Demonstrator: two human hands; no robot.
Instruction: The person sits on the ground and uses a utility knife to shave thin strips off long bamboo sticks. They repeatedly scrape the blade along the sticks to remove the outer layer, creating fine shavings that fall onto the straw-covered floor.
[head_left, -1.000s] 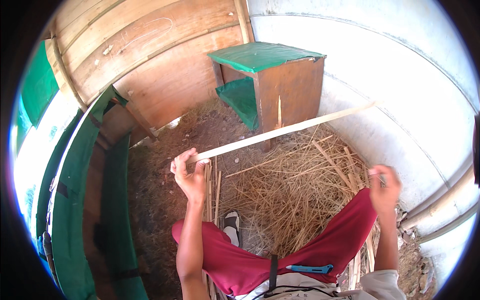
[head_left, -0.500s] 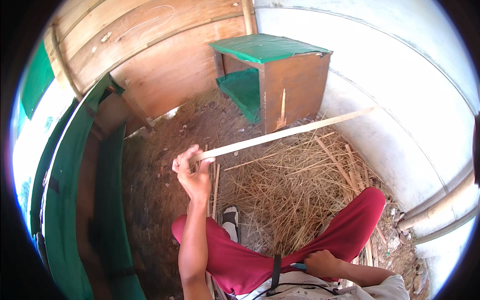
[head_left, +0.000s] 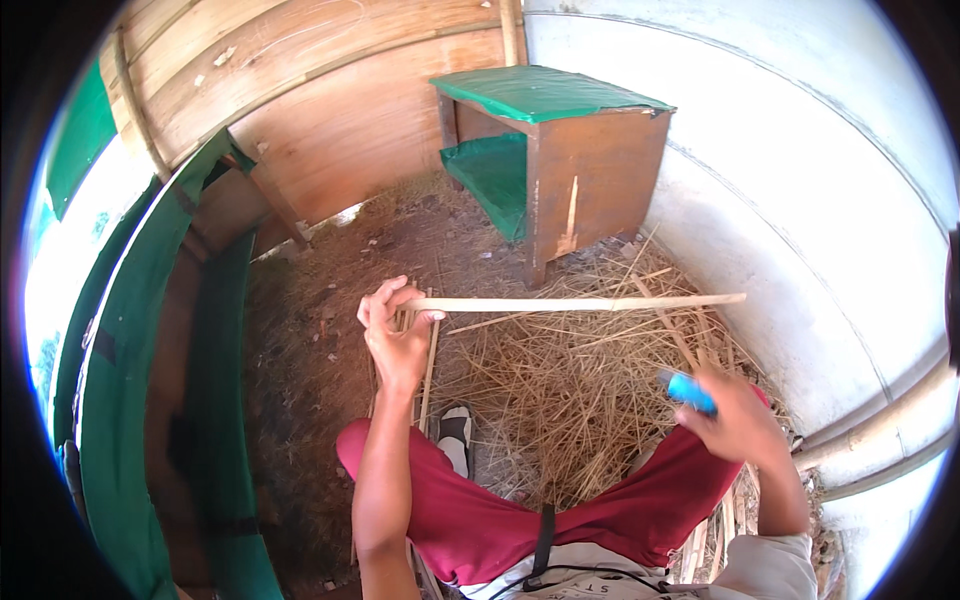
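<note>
My left hand (head_left: pixel 398 330) pinches one end of a pale bamboo strip (head_left: pixel 560 304) between thumb and fingers. The strip runs almost level to the right, above a heap of thin shavings (head_left: pixel 560 400). My right hand (head_left: pixel 735 415) is closed around a blue-handled tool (head_left: pixel 692 393) over my right knee, below the strip's free end and apart from it. A short grey tip pokes out of the tool, blurred, so its exact kind is unclear.
A brown wooden cabinet (head_left: pixel 600 190) with a green top stands ahead by the white wall (head_left: pixel 800 200). Green-covered shelving (head_left: pixel 130 400) lines the left side. Split bamboo pieces (head_left: pixel 668 330) lie on the heap. Bamboo poles (head_left: pixel 880 410) run along the right wall.
My right hand has risen from my lap, moving right and forward with the blue-handled tool. The strip's far end has swung down to nearly level; my left hand keeps its pinch.
</note>
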